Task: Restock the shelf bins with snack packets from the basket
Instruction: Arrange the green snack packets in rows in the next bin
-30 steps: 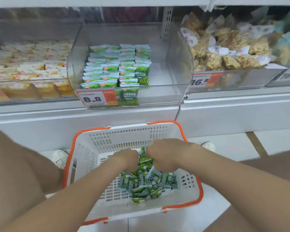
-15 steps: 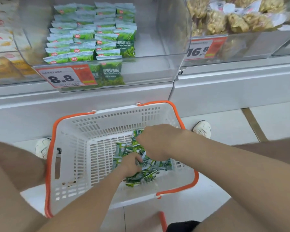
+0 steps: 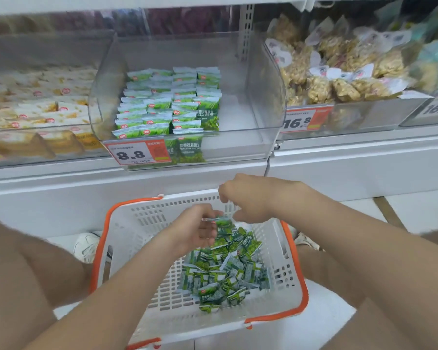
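A white basket (image 3: 137,238) with an orange rim sits on the floor below the shelf. A loose heap of green snack packets (image 3: 225,271) lies in its right half. My left hand (image 3: 197,228) is raised above the heap and grips a few green packets (image 3: 223,223). My right hand (image 3: 248,195) hovers over the basket's far rim with curled fingers; whether it holds anything is hidden. Above, a clear shelf bin (image 3: 250,109) holds neat rows of the same green packets (image 3: 167,102) in its left part, with bare room on its right.
A bin of yellow-white packets (image 3: 36,112) stands to the left, a bin of beige snack bags (image 3: 339,77) to the right. Price tags read 8.8 (image 3: 134,154) and 16.8 (image 3: 304,121). My knees flank the basket; white shoes (image 3: 86,246) show behind it.
Both hands have risen out of the packet heap. My left hand came up with a few green packets, and my right hand moved up toward the basket's far rim.
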{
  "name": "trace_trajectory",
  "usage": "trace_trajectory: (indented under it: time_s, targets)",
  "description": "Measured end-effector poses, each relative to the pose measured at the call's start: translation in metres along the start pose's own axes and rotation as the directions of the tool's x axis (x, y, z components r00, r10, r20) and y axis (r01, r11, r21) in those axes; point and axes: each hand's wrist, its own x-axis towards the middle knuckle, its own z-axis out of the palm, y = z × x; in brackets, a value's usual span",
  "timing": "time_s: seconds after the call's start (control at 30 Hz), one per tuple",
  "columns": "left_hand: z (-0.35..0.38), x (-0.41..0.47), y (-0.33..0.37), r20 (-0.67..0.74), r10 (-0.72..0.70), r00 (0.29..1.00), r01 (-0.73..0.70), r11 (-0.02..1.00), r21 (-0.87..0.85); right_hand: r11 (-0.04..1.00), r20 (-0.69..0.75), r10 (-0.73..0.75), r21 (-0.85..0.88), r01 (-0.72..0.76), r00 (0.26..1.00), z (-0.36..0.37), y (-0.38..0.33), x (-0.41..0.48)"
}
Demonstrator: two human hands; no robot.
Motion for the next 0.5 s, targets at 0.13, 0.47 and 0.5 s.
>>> trace_trajectory:
  time_s: [0.13, 0.47, 0.5]
  targets:
    - [0.006, -0.044, 0.055, 0.100, 0.062, 0.993, -0.050, 0.992, -0.120, 0.993, -0.165, -0.021, 0.111, 0.039, 0.986, -0.022, 0.004, -0.003]
    - [-0.005, -0.105, 0.132, 0.191, 0.655, 0.731, -0.590, 0.466, 0.659, 0.685, -0.373, 0.186, 0.712, 0.152, 0.909, -0.083, 0.012, -0.015]
    - [-0.006, -0.106, 0.134, 0.188, 0.672, 0.716, -0.603, 0.461, 0.651, 0.665, -0.378, 0.191, 0.729, 0.163, 0.906, -0.085, 0.012, -0.014]
